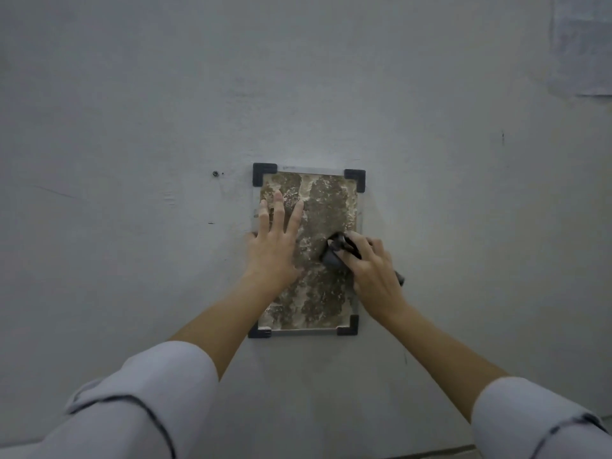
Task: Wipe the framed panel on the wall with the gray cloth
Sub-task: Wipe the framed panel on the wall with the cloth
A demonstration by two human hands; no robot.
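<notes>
A rectangular framed panel (326, 207) with a mottled brown and beige surface, a thin clear border and four black corner brackets hangs on the plain gray wall (132, 127), a little below the middle of the view. The left hand (273, 240) lies flat on the left part of the panel, fingers spread and pointing up, the palm pressed on the surface as if to keep the panel steady. The right hand (371, 263) is closed around a small bunched dark gray cloth (334, 251) and pushes it against the right-middle part of the panel; one dark end of the cloth comes out behind the hand on the right side.

The cloth looks soft and light, so it folds easily and should be held as a wad inside the fingers, with a flat part facing the panel. The panel seems stiff and its clear cover may be smooth and a little fragile, so I think moderate pressure is enough. Only the brackets seem to hold it, so the supporting hand is better near an edge than in the centre.
</notes>
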